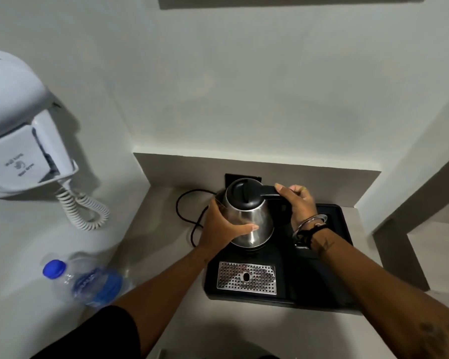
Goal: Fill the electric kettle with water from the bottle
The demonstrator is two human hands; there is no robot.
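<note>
While lid stayed shut: kettle (246,216) sat on black tray (332,268).
Left hand (222,226): fingers cupped steel body.
Right hand (300,203): clenched on handle.
Bottle (88,281): capped, lying on counter (166,255).
Risk: tilting could snag cord (184,218).

Wall-mounted hair dryer (24,133), black tray (319,286)

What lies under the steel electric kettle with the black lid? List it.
The steel electric kettle sits on a black plastic tray, partly over its round dark base. The left hand and the kettle body cover the rest underneath.
</note>
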